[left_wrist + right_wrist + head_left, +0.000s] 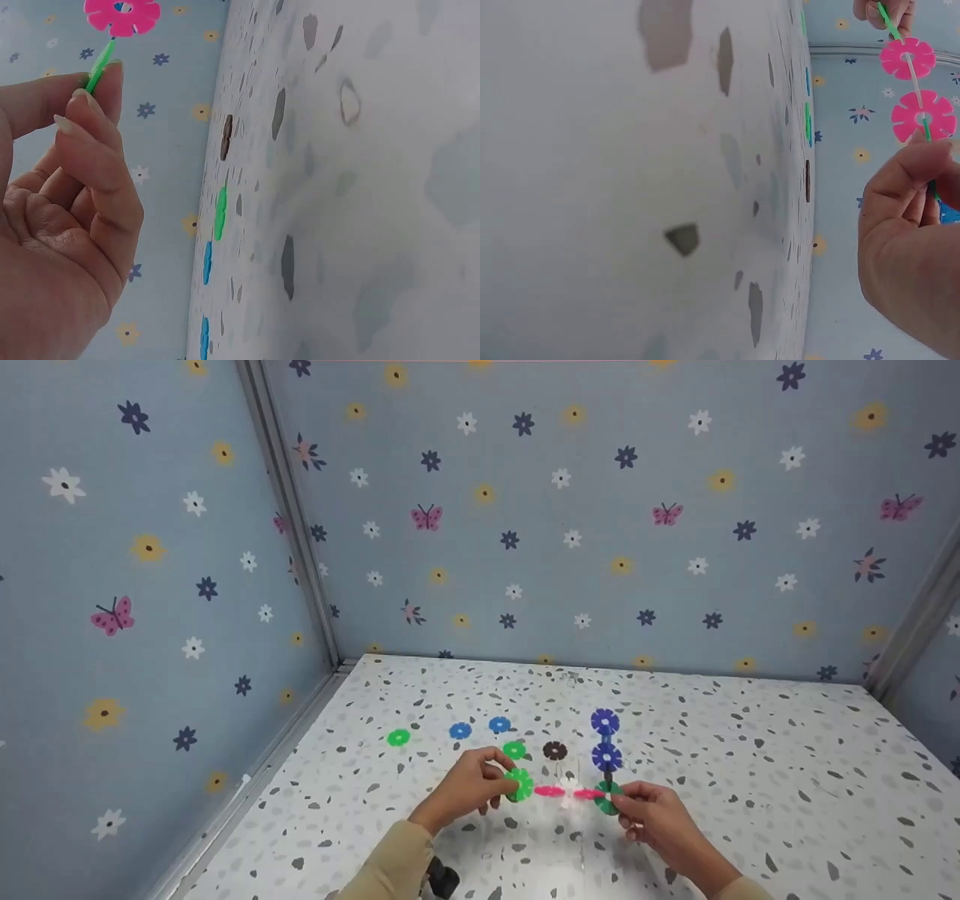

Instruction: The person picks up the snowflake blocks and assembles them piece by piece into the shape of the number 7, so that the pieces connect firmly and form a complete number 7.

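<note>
Notched plastic discs are joined in a chain held between the two hands. My left hand (472,787) pinches the bright green disc (520,785) at one end, between thumb and fingers. From there run a pink disc (550,791), a whitish disc (569,793) and a second pink disc (589,794). The dark green disc (608,798) at the other end is pinched by my right hand (654,815). Beyond it extends a branch with a dark piece, a dark blue disc (607,757) and another dark blue disc (605,721). In both wrist views the chain hangs clear of the table.
Loose discs lie on the speckled table (750,750): a green disc (399,737) at the left, two blue discs (460,730), a green disc (514,750) by my left hand, and a dark brown disc (555,750). Flower-patterned walls (562,577) enclose the table.
</note>
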The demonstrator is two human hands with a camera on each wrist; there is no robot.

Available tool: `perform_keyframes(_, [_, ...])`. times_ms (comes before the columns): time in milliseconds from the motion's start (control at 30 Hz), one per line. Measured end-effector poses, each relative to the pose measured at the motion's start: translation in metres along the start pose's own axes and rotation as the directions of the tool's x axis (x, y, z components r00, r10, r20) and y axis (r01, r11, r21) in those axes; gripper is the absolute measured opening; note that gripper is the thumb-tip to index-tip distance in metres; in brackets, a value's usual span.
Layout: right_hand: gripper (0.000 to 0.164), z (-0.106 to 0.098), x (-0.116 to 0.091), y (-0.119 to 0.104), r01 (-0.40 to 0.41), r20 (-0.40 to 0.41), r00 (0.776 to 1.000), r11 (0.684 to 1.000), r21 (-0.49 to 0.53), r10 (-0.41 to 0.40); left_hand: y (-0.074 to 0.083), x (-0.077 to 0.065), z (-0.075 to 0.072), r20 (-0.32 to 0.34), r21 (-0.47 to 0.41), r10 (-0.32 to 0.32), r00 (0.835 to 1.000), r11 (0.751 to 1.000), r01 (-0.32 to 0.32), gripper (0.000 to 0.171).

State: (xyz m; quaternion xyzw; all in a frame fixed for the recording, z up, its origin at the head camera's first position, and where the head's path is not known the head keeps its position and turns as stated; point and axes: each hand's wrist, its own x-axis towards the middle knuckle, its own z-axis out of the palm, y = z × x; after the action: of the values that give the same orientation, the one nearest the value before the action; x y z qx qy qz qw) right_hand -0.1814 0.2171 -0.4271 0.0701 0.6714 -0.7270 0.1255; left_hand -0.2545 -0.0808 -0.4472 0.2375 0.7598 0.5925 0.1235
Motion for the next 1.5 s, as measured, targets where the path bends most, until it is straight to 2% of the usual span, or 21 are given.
perform_keyframes(133, [0.010,-0.004,0.019,0.019,0.020,-0.128,0.991,1.000,-0.020,-0.022,0.002,0.005,0.008,-0.014,-0.037,-0.024,1.000,0.999,0.023,0.021])
perform_keyframes(267, [0.009,-0.008,0.021,0.022,0.009,-0.178,0.984,1.000,-0.009,-0.010,0.000,0.009,0.013,-0.022,-0.094,-0.057,0.998,0.994,0.054,0.020])
perform_keyframes(800, [0.009,-0.011,0.019,0.020,-0.015,-0.216,0.976,1.000,-0.013,0.012,0.000,0.010,0.024,-0.073,-0.115,-0.084,0.994,0.991,0.075,0.022])
perform_keyframes(1033, [0.007,-0.007,0.018,0.021,-0.016,-0.219,0.976,0.999,-0.029,0.009,-0.002,0.009,0.026,-0.054,-0.153,-0.091,0.994,0.985,0.081,0.021])
perform_keyframes(1133, [0.005,-0.004,0.018,0.021,-0.009,-0.231,0.973,0.999,-0.037,0.000,-0.002,0.009,0.027,-0.047,-0.176,-0.084,0.995,0.982,0.075,0.020])
perform_keyframes(1500, [0.006,0.000,0.017,0.019,0.025,-0.248,0.967,0.994,-0.107,-0.051,-0.001,0.012,0.038,-0.096,-0.239,-0.059,0.994,0.970,0.034,0.016])
